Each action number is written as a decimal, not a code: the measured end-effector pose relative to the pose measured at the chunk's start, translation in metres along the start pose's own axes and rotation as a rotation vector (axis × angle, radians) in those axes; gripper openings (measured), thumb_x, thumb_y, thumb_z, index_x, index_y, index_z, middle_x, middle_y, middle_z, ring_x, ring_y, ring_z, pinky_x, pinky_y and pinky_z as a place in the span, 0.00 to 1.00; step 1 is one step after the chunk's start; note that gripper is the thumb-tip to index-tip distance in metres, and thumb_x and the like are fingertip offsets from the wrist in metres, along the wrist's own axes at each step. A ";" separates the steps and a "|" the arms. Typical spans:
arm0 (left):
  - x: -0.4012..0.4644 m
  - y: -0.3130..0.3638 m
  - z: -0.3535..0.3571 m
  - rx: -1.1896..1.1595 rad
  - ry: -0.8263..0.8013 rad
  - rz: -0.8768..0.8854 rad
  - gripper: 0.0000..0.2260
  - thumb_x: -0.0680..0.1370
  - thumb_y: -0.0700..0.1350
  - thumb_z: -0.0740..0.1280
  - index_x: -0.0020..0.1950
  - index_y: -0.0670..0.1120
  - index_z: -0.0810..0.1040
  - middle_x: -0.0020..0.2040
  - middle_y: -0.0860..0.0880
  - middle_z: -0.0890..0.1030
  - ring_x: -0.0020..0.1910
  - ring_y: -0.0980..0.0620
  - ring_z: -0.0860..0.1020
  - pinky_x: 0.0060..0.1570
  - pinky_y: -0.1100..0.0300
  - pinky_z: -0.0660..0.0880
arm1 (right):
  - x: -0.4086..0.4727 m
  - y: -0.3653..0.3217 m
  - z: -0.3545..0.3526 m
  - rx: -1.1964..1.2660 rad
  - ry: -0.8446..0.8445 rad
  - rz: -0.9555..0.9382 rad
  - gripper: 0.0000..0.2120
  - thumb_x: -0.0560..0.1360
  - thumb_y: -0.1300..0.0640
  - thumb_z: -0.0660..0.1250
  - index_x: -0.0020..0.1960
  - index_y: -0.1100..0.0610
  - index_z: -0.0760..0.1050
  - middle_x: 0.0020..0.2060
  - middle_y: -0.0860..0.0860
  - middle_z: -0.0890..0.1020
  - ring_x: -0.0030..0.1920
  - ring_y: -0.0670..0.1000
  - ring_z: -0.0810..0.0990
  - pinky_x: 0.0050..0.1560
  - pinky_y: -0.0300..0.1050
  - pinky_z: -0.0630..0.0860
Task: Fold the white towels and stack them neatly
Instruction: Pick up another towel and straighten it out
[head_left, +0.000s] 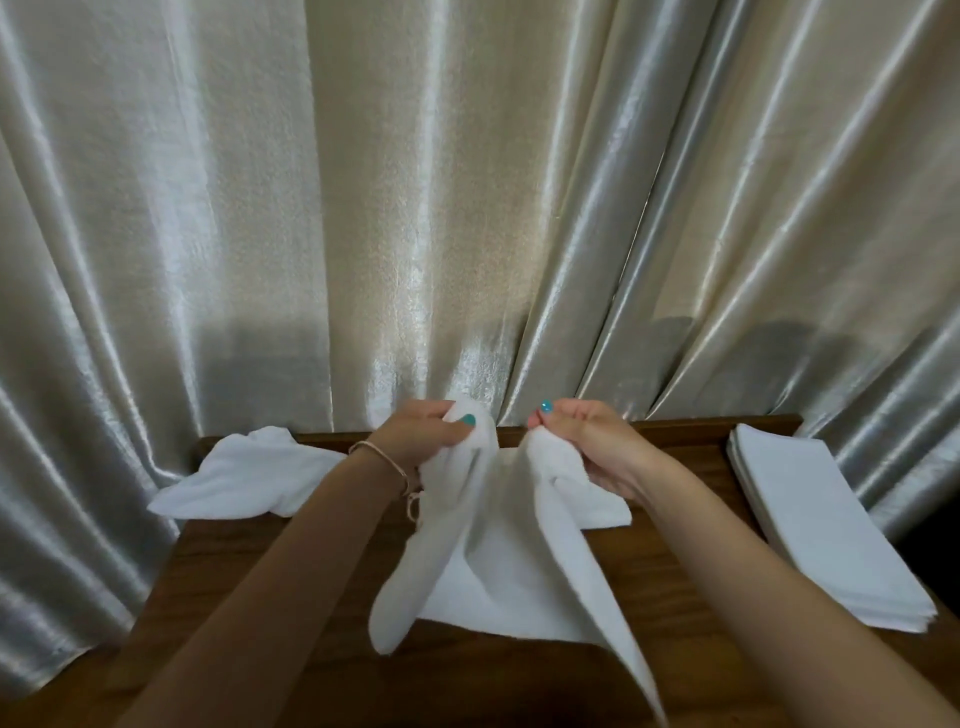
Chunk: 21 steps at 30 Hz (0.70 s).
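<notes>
While both hands lift it, the white towel (498, 525) hangs over the middle of the wooden table (291, 597), raised at its far edge and drooping toward the camera in two long folds. Its lower part lies on the tabletop; one fold tip trails down past the near edge of the view at lower right.

Left hand (423, 434): fingers curled, thumb pressed over a bunched top corner of the towel, gripping it. A thin bracelet (382, 460) sits on that wrist. Right hand (576, 434): thumb and fingers pinching the other top corner, which is gathered into a small peak. Both hands are held close together, near the table's far edge. Nails painted teal.

Unfolded towel (249, 475): a second white cloth, crumpled, lying at the far left corner of the table, partly overhanging the left edge. Apart from the held towel.

Folded stack (826, 525): flat white towels piled with edges aligned along the table's right side, well apart from the hands. Number of layers not readable.

Behind the table hangs a pale, shiny pleated curtain (467, 182), filling the upper view and touching the table's far edge.
</notes>
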<state>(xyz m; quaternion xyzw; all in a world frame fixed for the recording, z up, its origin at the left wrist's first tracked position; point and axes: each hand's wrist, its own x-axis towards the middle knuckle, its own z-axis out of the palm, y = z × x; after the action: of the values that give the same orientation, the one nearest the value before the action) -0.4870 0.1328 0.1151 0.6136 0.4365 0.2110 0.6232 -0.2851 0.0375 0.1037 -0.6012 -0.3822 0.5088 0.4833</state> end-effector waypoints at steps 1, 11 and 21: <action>-0.002 0.000 0.008 -0.035 -0.060 0.003 0.12 0.77 0.36 0.65 0.60 0.39 0.76 0.48 0.41 0.80 0.45 0.44 0.78 0.42 0.55 0.78 | -0.002 0.000 0.005 0.009 -0.026 -0.010 0.10 0.79 0.58 0.65 0.42 0.56 0.83 0.40 0.54 0.84 0.38 0.48 0.81 0.40 0.41 0.77; -0.008 -0.004 0.050 -0.195 -0.097 0.186 0.19 0.71 0.34 0.70 0.62 0.38 0.75 0.59 0.37 0.79 0.59 0.38 0.77 0.61 0.42 0.73 | -0.038 0.010 -0.031 0.144 -0.158 -0.163 0.25 0.65 0.80 0.58 0.57 0.63 0.76 0.47 0.56 0.84 0.52 0.53 0.83 0.47 0.41 0.81; -0.008 0.000 0.091 -0.393 0.050 0.299 0.08 0.72 0.35 0.71 0.45 0.47 0.83 0.45 0.44 0.86 0.45 0.46 0.84 0.43 0.55 0.81 | -0.042 0.004 -0.042 -0.767 0.362 -0.439 0.25 0.67 0.35 0.69 0.34 0.59 0.77 0.28 0.54 0.78 0.30 0.52 0.75 0.30 0.46 0.65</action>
<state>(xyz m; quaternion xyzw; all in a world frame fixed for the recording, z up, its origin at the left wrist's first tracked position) -0.4183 0.0735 0.1047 0.5330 0.3070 0.3967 0.6814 -0.2519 -0.0110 0.1105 -0.7202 -0.5700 0.1042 0.3815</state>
